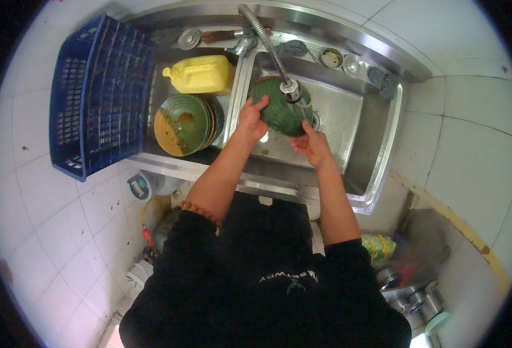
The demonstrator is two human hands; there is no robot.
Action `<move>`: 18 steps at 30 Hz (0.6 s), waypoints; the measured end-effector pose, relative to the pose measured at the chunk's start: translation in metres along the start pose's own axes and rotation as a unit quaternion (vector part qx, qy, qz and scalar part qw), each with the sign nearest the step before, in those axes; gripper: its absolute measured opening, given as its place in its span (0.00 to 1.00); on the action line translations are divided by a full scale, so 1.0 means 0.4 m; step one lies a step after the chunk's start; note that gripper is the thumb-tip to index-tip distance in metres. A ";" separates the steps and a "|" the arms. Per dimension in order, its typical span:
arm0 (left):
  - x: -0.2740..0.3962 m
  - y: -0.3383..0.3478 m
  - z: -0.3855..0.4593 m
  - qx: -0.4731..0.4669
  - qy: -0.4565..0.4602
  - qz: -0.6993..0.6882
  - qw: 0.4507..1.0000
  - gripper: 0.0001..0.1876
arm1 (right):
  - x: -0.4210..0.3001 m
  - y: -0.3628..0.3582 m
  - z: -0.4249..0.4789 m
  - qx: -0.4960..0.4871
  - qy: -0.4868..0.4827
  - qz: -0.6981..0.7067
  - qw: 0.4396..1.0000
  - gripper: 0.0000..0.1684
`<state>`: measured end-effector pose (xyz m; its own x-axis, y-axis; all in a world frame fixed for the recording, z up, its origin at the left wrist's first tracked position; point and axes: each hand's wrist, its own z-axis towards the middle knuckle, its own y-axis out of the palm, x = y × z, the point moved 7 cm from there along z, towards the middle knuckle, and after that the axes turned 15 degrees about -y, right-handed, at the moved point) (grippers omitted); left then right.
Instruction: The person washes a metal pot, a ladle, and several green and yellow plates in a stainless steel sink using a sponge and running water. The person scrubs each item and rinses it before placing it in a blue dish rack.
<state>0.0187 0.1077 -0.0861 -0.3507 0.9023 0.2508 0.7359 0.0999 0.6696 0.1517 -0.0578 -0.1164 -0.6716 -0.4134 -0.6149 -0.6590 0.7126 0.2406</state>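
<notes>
Both of my hands hold a green plate [277, 115] over the right basin of a steel sink [347, 139]. My left hand [252, 119] grips its left edge, thumb on the face. At the lower right edge is my right hand [311, 143], its thumb at the rim. Above the plate hangs the spray head [290, 89] of a coiled-metal faucet hose [260, 30], and water appears to run from it onto the plate. A stack of green and yellow-brown plates [184, 124] stands in the left basin, below a yellow plastic jug [203, 74] lying on its side.
A blue plastic crate [108, 100] stands tilted at the left basin's outer side. Along the back ledge lie a brush [219, 36], steel lids [354, 65], dark scouring pads [291, 48] and a small round container [331, 57]. Metal pots [417, 300] sit low at the right.
</notes>
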 end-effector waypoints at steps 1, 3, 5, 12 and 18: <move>-0.008 0.014 -0.006 0.011 -0.001 0.011 1.000 0.16 | -0.036 -0.021 -0.016 0.019 -0.056 -0.087 0.994 0.37; -0.025 0.049 -0.016 0.030 0.026 0.117 0.992 0.15 | -0.116 -0.032 -0.041 0.050 -0.175 -0.187 0.965 0.40; -0.054 0.101 -0.025 0.046 0.082 0.304 0.948 0.13 | -0.194 -0.010 -0.058 0.071 -0.300 -0.210 0.928 0.44; -0.251 0.162 -0.118 -0.042 0.243 0.841 0.482 0.23 | -0.022 -0.108 0.021 0.036 -0.073 0.162 0.983 0.23; -0.195 -0.018 -0.166 0.153 0.126 0.258 0.946 0.32 | 0.127 0.011 -0.068 0.026 -0.102 0.370 0.923 0.18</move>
<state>0.0025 0.0086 -0.0640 0.0026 0.7394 0.6732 0.9664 -0.1749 0.1885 0.1055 -0.0912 -0.1260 -0.8505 0.3092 -0.4255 -0.0238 0.7854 0.6185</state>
